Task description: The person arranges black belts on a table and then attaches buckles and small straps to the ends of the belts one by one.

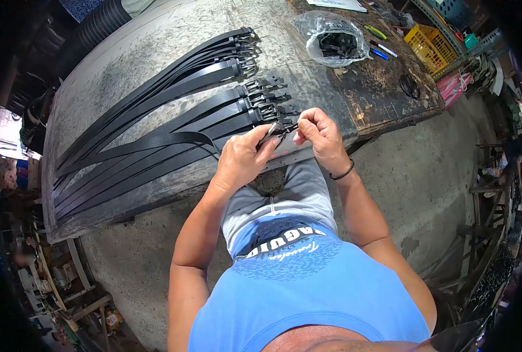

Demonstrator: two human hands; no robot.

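The left hand [241, 159] is closed around the metal buckle end of a black leather belt [275, 129], pinning it steady at the near edge of the grey worn desk [155, 35]. The right hand [318, 136] pinches the small part at the buckle from the other side, so both work close together. The belt's strap trails left among other black belts laid side by side [155, 117], buckles lined up toward the person. Farther off, a clear plastic bag of dark parts [333, 41] sits within reach.

Sleeveless blue shirt with white lettering, grey shorts, bare arms, black wristband [342, 174] on right wrist
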